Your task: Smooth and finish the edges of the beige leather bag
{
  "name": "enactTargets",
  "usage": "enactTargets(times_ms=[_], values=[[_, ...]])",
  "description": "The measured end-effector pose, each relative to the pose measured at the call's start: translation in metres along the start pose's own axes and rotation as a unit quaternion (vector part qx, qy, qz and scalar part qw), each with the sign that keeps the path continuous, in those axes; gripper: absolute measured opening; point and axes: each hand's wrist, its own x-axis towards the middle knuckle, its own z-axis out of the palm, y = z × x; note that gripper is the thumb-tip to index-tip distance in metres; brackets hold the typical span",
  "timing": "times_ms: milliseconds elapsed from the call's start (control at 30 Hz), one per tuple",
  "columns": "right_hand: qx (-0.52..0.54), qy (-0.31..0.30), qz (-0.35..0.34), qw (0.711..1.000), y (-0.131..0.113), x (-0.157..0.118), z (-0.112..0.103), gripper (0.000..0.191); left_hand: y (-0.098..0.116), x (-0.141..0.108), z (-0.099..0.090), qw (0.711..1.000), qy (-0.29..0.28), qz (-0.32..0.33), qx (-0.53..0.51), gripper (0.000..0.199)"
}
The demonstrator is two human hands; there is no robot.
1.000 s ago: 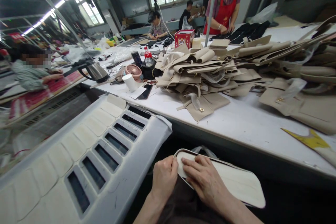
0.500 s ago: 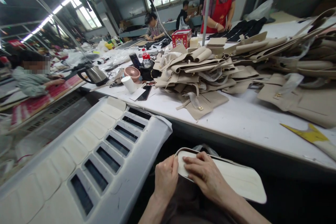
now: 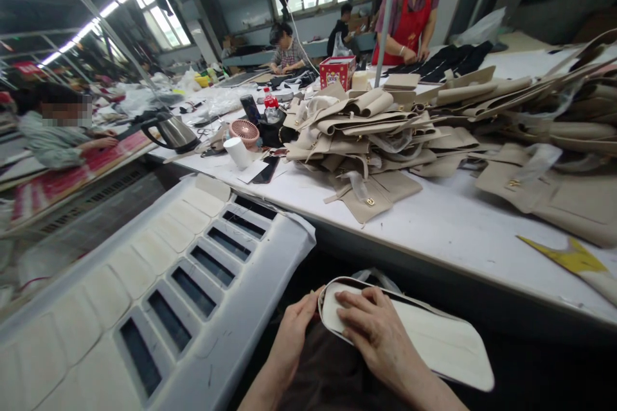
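Note:
A long cream panel with rounded ends [image 3: 441, 340] lies over my lap, with a thin beige strip [image 3: 357, 282] along its far edge and left end. My left hand [image 3: 295, 327] is at the left end, fingers together against the rim, the thumb side toward the panel; what the fingertips pinch, if anything, is too small to tell. My right hand [image 3: 373, 327] lies on the panel's upper face near that end, its fingers slightly bent and apart, pressing on the surface.
At the left, a grey rack [image 3: 270, 270] with slots carries a row of cream panels [image 3: 113, 276]. The white table [image 3: 434, 225] ahead bears piled beige bag pieces [image 3: 366, 122], a kettle [image 3: 171, 133], a pink fan [image 3: 244, 132] and a yellow-tipped piece [image 3: 569, 255]. Other people work beyond.
My left hand has shifted slightly left and down, its fingers straighter along the rim. The panel's right end sits a little lower. My right hand remains on the panel.

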Motion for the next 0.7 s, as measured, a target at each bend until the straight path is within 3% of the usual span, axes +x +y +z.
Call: enactTargets(times_ms=[167,233,367,533,633,700], values=[[-0.011,-0.009,0.004,1.0,-0.002,0.0,0.0,0.012,-0.004,-0.007,0.007,0.99,-0.003,-0.03,-0.141,0.045],[-0.007,-0.007,0.011,1.0,-0.002,0.0,0.001,0.013,-0.005,-0.009,0.009,0.992,0.03,-0.026,-0.118,0.046],[0.013,0.002,0.034,0.999,0.003,0.001,0.004,0.024,-0.006,-0.003,0.011,0.994,0.108,0.001,0.032,0.041],[0.088,0.076,0.099,0.988,0.0,-0.002,0.006,0.038,-0.006,0.015,0.006,0.977,0.073,0.034,0.197,0.04],[0.192,0.08,0.123,0.97,-0.008,-0.003,-0.003,0.036,-0.008,0.025,0.001,0.979,0.03,0.024,0.199,0.044],[0.308,0.1,0.142,0.935,-0.009,-0.007,-0.017,0.033,-0.009,0.03,-0.001,0.984,0.01,-0.001,0.177,0.05]])
